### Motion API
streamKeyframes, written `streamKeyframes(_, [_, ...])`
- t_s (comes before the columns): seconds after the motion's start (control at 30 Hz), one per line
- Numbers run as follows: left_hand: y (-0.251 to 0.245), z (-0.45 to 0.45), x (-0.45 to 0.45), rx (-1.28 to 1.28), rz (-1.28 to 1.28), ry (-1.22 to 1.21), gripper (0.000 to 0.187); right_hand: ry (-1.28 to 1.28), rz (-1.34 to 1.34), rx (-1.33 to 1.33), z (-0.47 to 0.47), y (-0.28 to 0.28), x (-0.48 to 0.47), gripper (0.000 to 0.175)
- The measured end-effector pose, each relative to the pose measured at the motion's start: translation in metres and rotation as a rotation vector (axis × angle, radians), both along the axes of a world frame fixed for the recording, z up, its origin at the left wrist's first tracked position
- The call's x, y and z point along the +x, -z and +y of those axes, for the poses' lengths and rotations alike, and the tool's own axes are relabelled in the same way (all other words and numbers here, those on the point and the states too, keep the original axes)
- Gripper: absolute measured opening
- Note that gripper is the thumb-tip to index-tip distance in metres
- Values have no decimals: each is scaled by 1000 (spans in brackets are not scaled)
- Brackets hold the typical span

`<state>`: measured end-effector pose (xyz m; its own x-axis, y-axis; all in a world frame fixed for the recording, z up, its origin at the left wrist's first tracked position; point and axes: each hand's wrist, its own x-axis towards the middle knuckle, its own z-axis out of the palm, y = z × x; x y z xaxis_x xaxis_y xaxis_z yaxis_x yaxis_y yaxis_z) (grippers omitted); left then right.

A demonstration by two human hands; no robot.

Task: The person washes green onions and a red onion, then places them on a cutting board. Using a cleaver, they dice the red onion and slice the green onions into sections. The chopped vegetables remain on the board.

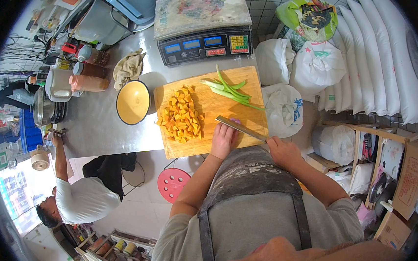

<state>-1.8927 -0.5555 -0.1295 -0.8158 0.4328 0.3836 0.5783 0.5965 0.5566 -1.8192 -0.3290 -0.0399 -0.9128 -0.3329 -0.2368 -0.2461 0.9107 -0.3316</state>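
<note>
A wooden cutting board point(214, 108) lies at the edge of the steel table before me. My right hand point(283, 153) grips the handle of a cleaver point(244, 129), its blade slanting over the board's near right part. Under my left hand point(225, 138) is a small purple vegetable point(234, 121), perhaps a red onion, pressed to the board by the fingers and mostly hidden by hand and blade. Diced orange pumpkin or squash point(180, 114) is heaped on the board's left. Green onion stalks point(229, 88) lie across its upper right.
An enamel bowl point(133, 102) and a crumpled cloth point(129, 68) sit left of the board. Behind it stands a digital scale point(204, 44). White sacks point(318, 65) crowd the right side. A red stool point(174, 184) is under the table edge; a person in white point(89, 200) sits at the left.
</note>
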Motion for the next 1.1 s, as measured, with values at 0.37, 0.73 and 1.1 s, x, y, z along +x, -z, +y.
streamKeyframes(0.37, [-4, -1, -3, 1, -7, 34, 42, -1, -2, 16, -2, -5, -2, 18])
streamKeyframes(0.73, [5, 1, -3, -15, 21, 6, 42, 45, -168, -11, -6, -10, -7, 16])
streamKeyframes(1.1, [6, 2, -4, -8, 30, -7, 40, 61, -206, -9, -9, -9, -11, 13])
